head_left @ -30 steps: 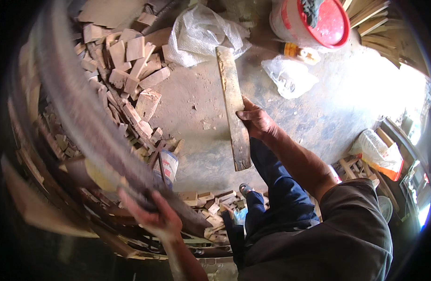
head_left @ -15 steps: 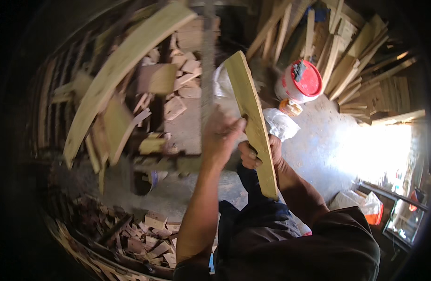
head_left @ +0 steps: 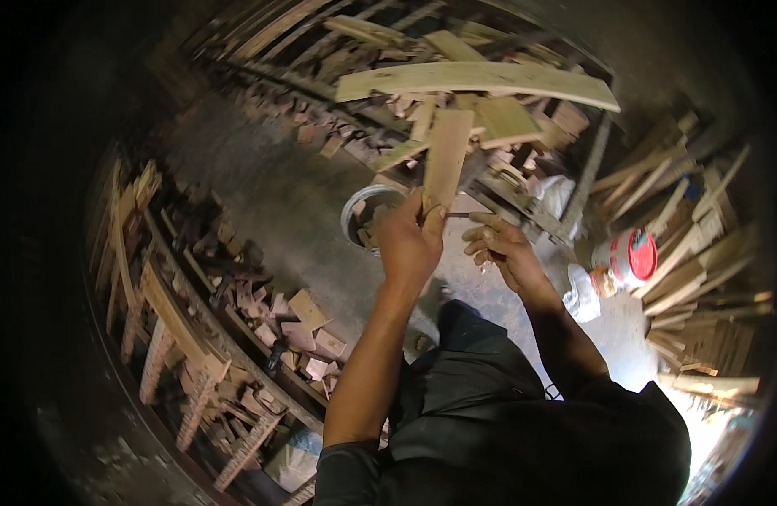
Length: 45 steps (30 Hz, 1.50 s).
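My left hand is closed around the lower end of a flat wooden board, which points up and away from me. My right hand sits just right of it, fingers curled around a thin dark nail-like piece whose tip reaches toward the board. Behind the board lies a heap of planks, topped by a long pale curved plank. A round metal bucket stands on the floor just left of my left hand.
Wood offcuts and carved posts are piled along the left. A white bucket with a red lid and a plastic bag sit on the right, beside stacked boards. A metal bar leans near the heap.
The view has swung from the floor up toward the plank heap. The board moved from my right hand's grip to my left hand, and my right hand now pinches a thin piece.
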Each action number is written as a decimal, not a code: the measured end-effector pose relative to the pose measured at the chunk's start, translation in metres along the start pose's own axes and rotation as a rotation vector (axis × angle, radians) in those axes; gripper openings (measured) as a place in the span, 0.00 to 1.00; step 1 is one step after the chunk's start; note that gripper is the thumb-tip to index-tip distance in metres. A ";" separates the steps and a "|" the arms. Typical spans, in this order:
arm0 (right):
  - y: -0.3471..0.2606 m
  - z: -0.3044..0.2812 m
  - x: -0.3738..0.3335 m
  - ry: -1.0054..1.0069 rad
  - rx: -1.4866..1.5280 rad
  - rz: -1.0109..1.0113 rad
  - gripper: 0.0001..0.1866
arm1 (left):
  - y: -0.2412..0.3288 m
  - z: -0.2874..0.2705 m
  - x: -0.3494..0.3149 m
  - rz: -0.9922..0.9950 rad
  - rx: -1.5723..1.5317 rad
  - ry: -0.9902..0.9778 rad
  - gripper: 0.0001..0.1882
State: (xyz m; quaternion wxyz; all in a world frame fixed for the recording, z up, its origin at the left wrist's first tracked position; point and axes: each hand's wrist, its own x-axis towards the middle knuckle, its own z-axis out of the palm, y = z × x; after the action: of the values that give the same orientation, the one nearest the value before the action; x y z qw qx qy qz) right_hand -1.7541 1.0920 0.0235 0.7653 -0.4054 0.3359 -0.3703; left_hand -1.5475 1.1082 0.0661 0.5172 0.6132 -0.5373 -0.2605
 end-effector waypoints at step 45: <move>-0.072 0.535 0.834 0.303 -0.155 -0.253 0.43 | -0.397 -0.522 0.707 0.593 0.461 0.144 0.20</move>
State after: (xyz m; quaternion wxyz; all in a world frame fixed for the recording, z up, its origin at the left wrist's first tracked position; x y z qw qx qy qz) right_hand -0.9230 0.5627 0.1458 0.6199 -0.4418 0.4209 -0.4933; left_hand -0.7331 0.5925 0.0418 0.4549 0.5481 -0.6982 0.0720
